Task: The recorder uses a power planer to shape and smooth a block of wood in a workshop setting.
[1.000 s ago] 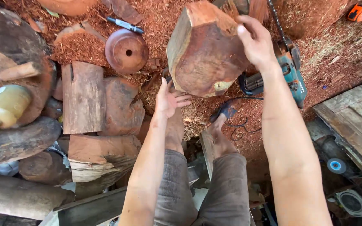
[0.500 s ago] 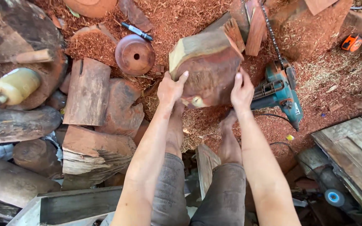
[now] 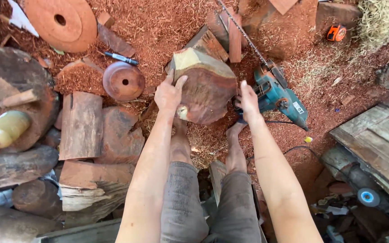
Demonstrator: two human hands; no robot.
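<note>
Wood block (image 3: 208, 87) down on the sawdust-covered ground, just ahead of the bare feet, beside the blue chainsaw (image 3: 273, 92). Left hand (image 3: 169, 92) flat on its left face, fingers spread. Right hand (image 3: 248, 101) on the right edge, fingers curled round it, pressed together. Block rough-cut, bark side up, no shaping visible yet. Turned bowl blank (image 3: 123, 81) lying left, apart. Judging: positioning stage, cutting not begun.

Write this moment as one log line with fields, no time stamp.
left hand: on wood block | right hand: on block's other side | block: low over sawdust | chainsaw: beside right hand
</note>
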